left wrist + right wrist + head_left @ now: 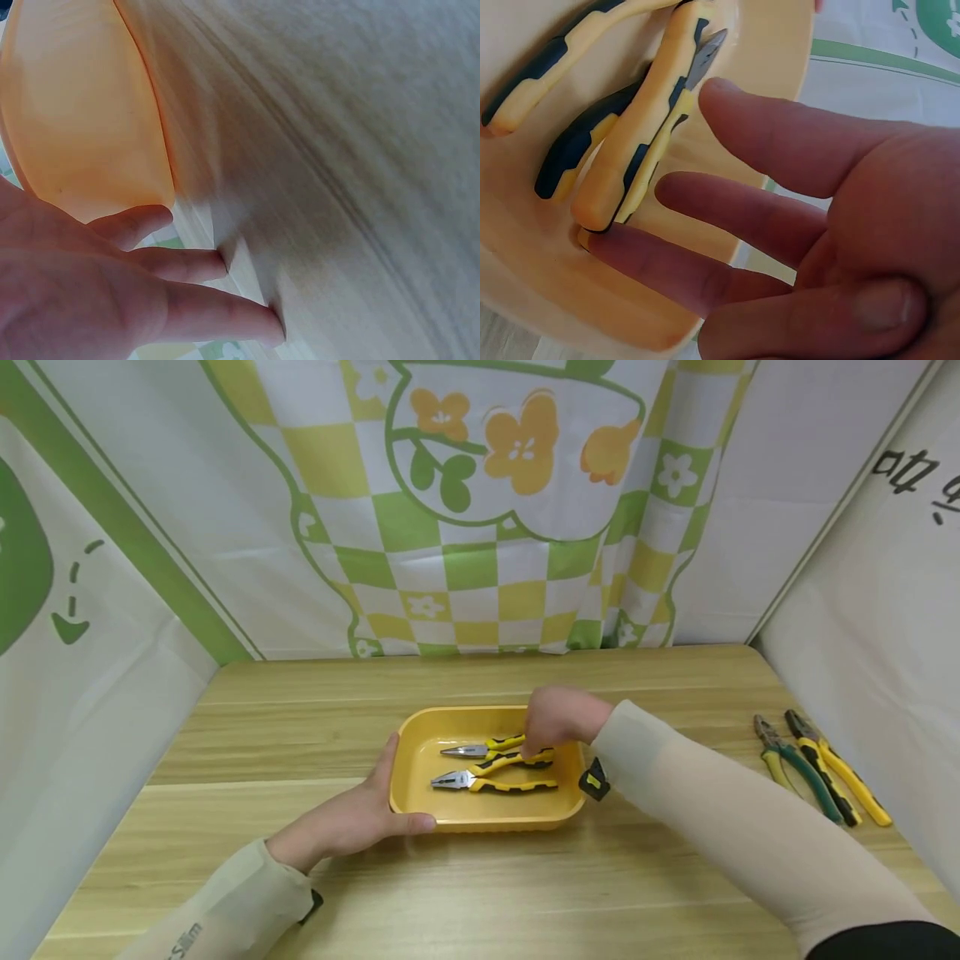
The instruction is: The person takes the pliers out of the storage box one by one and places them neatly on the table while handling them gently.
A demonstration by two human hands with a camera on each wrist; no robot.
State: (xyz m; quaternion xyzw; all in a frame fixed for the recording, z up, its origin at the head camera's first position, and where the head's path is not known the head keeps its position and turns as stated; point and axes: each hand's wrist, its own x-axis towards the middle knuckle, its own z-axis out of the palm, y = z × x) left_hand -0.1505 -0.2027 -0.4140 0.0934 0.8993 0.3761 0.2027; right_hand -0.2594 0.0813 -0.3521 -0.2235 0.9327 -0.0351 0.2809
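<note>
A yellow plastic tray (495,823) lies on the table. Inside it are long-nose pliers (467,750) and combination pliers (454,780), both with yellow-and-black handles and noses towards the left. The handles partly overlap. My left hand (348,820) spans the tray's left end, thumb at the front rim. In the left wrist view, extended fingers (225,311) reach down to the tabletop beside the tray (82,105). My right hand (561,720) is over the tray's right part; in the right wrist view its fingers (772,146) are spread beside the pliers' handles (619,165), gripping nothing.
At the table's right side lie pliers with green-and-yellow handles (806,777) and another pair with yellow-and-black handles (855,785). The wooden tabletop (480,893) ends at a patterned curtain (517,585) behind, with fabric walls at both sides.
</note>
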